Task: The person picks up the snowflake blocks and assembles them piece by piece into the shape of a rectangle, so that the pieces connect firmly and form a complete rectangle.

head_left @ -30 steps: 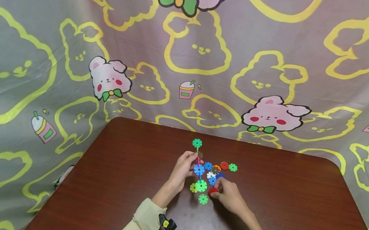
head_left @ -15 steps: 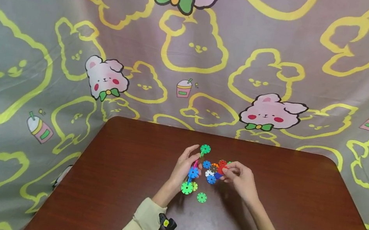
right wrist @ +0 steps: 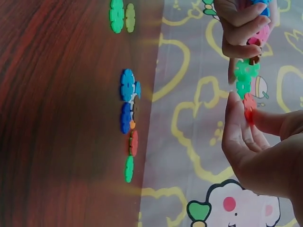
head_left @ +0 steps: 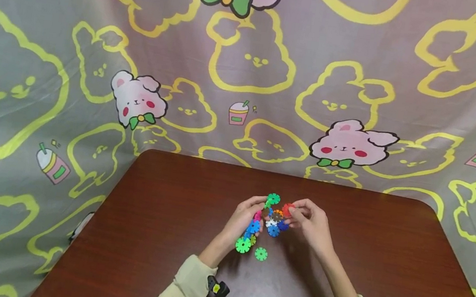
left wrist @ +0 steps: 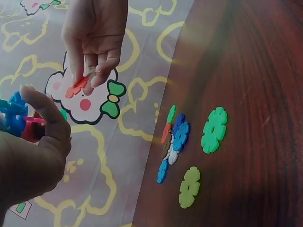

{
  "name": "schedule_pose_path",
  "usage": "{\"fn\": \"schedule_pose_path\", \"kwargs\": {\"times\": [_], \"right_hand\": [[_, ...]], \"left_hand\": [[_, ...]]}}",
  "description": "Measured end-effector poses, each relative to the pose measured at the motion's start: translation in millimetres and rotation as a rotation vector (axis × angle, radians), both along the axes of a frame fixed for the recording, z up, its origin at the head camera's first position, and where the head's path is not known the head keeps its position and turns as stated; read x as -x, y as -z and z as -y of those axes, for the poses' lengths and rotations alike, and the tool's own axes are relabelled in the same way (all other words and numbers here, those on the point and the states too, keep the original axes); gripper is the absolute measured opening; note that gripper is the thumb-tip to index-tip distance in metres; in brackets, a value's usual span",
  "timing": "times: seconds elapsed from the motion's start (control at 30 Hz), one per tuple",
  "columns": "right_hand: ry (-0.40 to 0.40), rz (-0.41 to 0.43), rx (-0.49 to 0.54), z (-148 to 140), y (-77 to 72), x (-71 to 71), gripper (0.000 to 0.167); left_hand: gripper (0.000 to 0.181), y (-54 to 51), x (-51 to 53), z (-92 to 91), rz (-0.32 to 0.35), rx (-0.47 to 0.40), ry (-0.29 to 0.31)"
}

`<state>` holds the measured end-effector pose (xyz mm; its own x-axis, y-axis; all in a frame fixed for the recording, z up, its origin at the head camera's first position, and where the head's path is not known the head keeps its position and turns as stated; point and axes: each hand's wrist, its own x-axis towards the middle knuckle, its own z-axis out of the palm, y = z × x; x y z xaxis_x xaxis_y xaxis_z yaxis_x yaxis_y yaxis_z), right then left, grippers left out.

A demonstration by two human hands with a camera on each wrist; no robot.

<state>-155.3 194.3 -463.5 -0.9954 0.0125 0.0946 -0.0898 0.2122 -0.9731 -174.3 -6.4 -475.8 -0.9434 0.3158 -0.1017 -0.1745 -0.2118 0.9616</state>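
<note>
My left hand (head_left: pixel 236 224) grips a chain of joined snowflake discs (head_left: pixel 253 227) above the table. Green discs sit at both ends of it, with pink and blue ones between. A red snowflake disc (head_left: pixel 287 210) is pinched between the thumb and fingers of my right hand (head_left: pixel 314 229). In the right wrist view that red disc (right wrist: pixel 249 109) is close to the chain's green end (right wrist: pixel 245 78); whether they touch I cannot tell. My left fingers hide part of the chain.
Loose discs lie on the brown table (head_left: pixel 367 268), among them a blue disc (head_left: pixel 273 230) in a cluster and a green disc (head_left: pixel 261 254) nearer me. A yellow-green disc (left wrist: pixel 190 187) lies beside them. A cartoon-printed cloth (head_left: pixel 201 148) hangs behind the table.
My right hand has lifted the red disc from the table and brought it up and away from me, towards the chain's far end. My left hand has turned the chain and shifted slightly right.
</note>
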Motion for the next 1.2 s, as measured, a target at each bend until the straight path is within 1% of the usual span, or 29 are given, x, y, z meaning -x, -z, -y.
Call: {"fn": "schedule_pose_path", "kwargs": {"times": [0.17, 0.37, 0.5, 0.6, 0.77, 0.93, 1.07, 1.2], "right_hand": [[0.037, -0.065, -0.068, 4, 0.6, 2.6, 0.012], [0.087, -0.179, -0.234, 7, -0.6, 3.8, 0.004], [0.114, -0.238, -0.330, 10, -2.2, 3.0, 0.004], [0.132, -0.271, -0.382, 12, -1.8, 2.5, 0.005], [0.159, -0.328, -0.441, 15, -0.1, 1.0, 0.007], [0.187, -0.370, -0.447, 17, 0.9, 1.0, 0.007], [0.190, -0.444, -0.477, 18, 1.8, 1.8, 0.007], [0.174, -0.517, -0.523, 19, 4.5, 2.2, 0.009]], "left_hand": [[0.039, -1.1, -0.7, -2.0, -0.034, 0.034, 0.008], [0.039, -3.0, -1.7, -3.4, -0.055, 0.065, 0.012], [0.041, -2.2, -1.8, -4.8, -0.073, 0.084, 0.013], [0.043, -1.9, -3.0, -5.9, -0.090, 0.094, 0.008], [0.042, 0.3, -4.3, -7.9, -0.105, 0.094, 0.009], [0.041, 0.7, -4.8, -8.6, -0.135, 0.084, -0.009], [0.040, 1.1, -5.4, -8.7, -0.150, 0.116, -0.014], [0.039, 2.4, -7.3, -9.1, -0.157, 0.167, -0.007]]}}
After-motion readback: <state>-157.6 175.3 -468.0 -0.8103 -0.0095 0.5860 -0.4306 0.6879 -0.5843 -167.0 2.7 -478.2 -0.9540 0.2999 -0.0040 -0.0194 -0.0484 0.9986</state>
